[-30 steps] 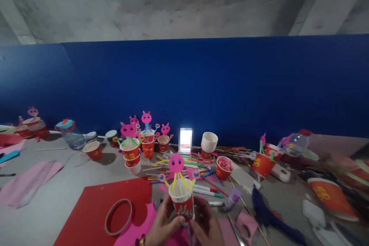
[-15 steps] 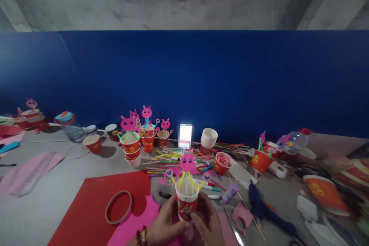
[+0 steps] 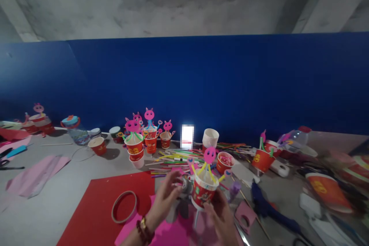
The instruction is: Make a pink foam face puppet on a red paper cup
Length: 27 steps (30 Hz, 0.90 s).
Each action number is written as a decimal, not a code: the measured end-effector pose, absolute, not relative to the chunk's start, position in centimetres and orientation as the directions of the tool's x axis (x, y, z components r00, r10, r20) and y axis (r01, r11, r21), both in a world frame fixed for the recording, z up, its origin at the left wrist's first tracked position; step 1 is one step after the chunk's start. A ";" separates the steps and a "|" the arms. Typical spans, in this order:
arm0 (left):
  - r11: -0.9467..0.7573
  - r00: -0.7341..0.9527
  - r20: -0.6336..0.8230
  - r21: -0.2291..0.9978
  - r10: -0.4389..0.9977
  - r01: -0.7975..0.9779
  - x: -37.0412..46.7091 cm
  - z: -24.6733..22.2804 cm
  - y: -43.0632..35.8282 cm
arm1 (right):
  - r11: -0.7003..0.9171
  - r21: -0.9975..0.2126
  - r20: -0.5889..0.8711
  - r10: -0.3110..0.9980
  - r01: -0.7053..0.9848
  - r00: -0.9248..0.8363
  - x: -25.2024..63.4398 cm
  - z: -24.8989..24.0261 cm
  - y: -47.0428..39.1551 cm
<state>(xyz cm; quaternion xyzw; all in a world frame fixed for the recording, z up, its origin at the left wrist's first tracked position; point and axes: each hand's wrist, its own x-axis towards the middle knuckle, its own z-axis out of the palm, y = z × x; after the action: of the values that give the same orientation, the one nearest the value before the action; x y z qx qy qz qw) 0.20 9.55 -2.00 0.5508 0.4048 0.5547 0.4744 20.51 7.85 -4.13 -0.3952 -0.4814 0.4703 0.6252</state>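
My right hand [image 3: 220, 215] holds a red paper cup [image 3: 204, 194] with a white rim, its fingers wrapped round the right side. A thin pale stick shows below the cup. From the cup rises a round pink face [image 3: 209, 155] with two eye holes, and yellow arms with small pink ends spread over the rim. Left of the cup, my left hand [image 3: 167, 196] is off it, thumb and fingers curved and apart. By its fingertips is a small round greyish thing [image 3: 184, 184], too blurred to name. A beaded bracelet [image 3: 145, 230] circles my left wrist.
A red sheet [image 3: 95, 207] bears a tape ring [image 3: 114, 211]. Behind are stacked cups [image 3: 134, 147] with pink figures, coloured sticks [image 3: 175, 155] and a cup of pink scraps [image 3: 225, 167]. A blue glue gun [image 3: 271, 213] and pink cut-out [image 3: 245, 215] lie right.
The cup has moved right and tilted in my right hand. My left hand has let go of it and moved left, opening its fingers. The view has shifted slightly.
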 end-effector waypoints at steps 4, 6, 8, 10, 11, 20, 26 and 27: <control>-0.194 -0.170 0.205 0.978 0.964 0.079 -2.1 -1.0 14.9 | 0.250 -0.942 0.226 0.966 -0.223 0.126 21.0 -4.5 8.4; -0.178 -0.232 0.215 0.969 0.949 0.168 -3.1 -1.0 17.6 | 0.251 -0.946 0.234 0.967 -0.203 0.104 21.0 -4.5 8.4; -0.161 -0.281 0.237 0.950 0.930 0.267 -3.5 -1.3 19.7 | 0.259 -0.949 0.244 0.964 -0.177 0.105 20.9 -4.4 8.4; -0.151 -0.304 0.274 0.915 0.912 0.374 -3.4 -1.6 21.0 | 0.259 -0.952 0.240 0.963 -0.164 0.124 20.8 -4.4 8.5; -0.148 -0.305 0.296 0.892 0.905 0.427 -3.2 -1.7 21.5 | 0.254 -0.953 0.236 0.964 -0.164 0.126 20.8 -4.5 8.5; -0.031 -0.292 0.323 0.718 0.900 0.696 -3.2 -1.4 25.5 | 0.219 -0.965 0.210 0.975 -0.143 0.071 20.8 -5.4 8.6; -0.055 -0.256 0.335 0.696 0.907 0.716 -4.9 -1.7 27.2 | 0.228 -0.964 0.223 0.973 -0.140 0.051 20.6 -5.1 8.5; -0.063 -0.250 0.337 0.699 0.908 0.712 -5.0 -1.7 27.3 | 0.234 -0.962 0.229 0.972 -0.138 0.046 20.6 -5.0 8.5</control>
<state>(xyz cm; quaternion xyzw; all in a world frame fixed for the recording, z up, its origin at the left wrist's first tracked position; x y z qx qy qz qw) -5.02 27.34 -1.70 0.6010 0.6740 0.4129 0.1183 20.55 8.52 -4.99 -0.4085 -0.5106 0.4650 0.5968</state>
